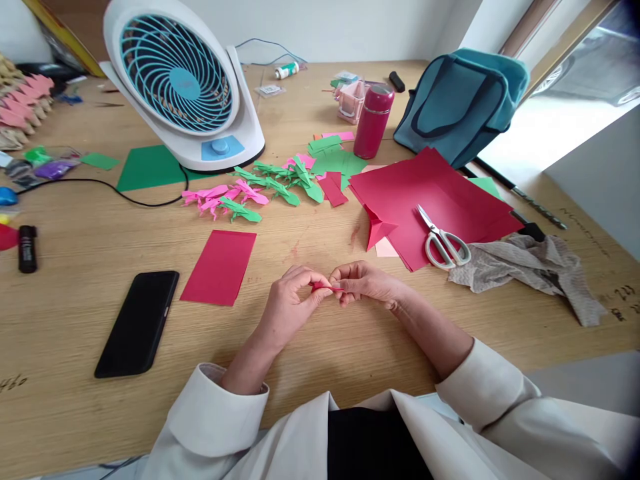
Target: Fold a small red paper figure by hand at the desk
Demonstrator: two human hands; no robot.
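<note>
My left hand [293, 297] and my right hand [367, 283] meet over the wooden table [75, 313], both pinching a small folded red paper piece [324, 287] between thumbs and fingertips. A red paper rectangle [219, 267] lies flat just left of my hands. A folded red paper shape [377, 230] sits beyond them, at the edge of a stack of red sheets [430, 193]. White-handled scissors [443, 240] rest on that stack.
A black phone [137, 322] lies at the left front. Pink and green folded paper figures [250, 193] spread before a white-and-blue fan [183, 83]. A crimson bottle [373, 120], teal bag [460, 103] and crumpled cloth [535, 267] stand right. A black marker [27, 248] lies far left.
</note>
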